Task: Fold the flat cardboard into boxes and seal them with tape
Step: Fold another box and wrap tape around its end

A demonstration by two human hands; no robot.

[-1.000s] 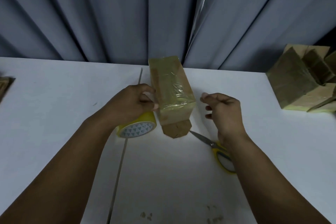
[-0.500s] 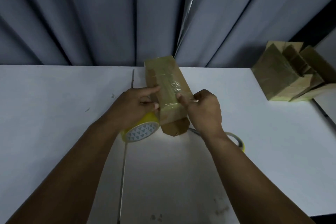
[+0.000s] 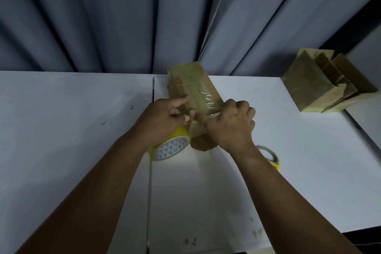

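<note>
A long brown cardboard box (image 3: pixel 191 82) lies on the white table (image 3: pixel 72 119), its top covered with shiny clear tape. My left hand (image 3: pixel 162 119) grips the yellow tape roll (image 3: pixel 169 148) at the box's left side, with its forefinger stretched along the box. My right hand (image 3: pixel 231 123) lies over the near part of the box, fingers curled, thumb and forefinger pressing the tape strip down beside my left thumb. The box's near end flap pokes out below both hands.
Yellow-handled scissors (image 3: pixel 272 159) lie just right of my right wrist, mostly hidden. A pile of folded cardboard boxes (image 3: pixel 321 84) stands at the table's back right corner. Grey curtains (image 3: pixel 123 16) hang behind the table. A seam (image 3: pixel 151 171) runs down the tabletop.
My right hand has come in from the right onto the box and now presses the tape next to my left thumb. The view has shifted right, and the scissors are largely covered.
</note>
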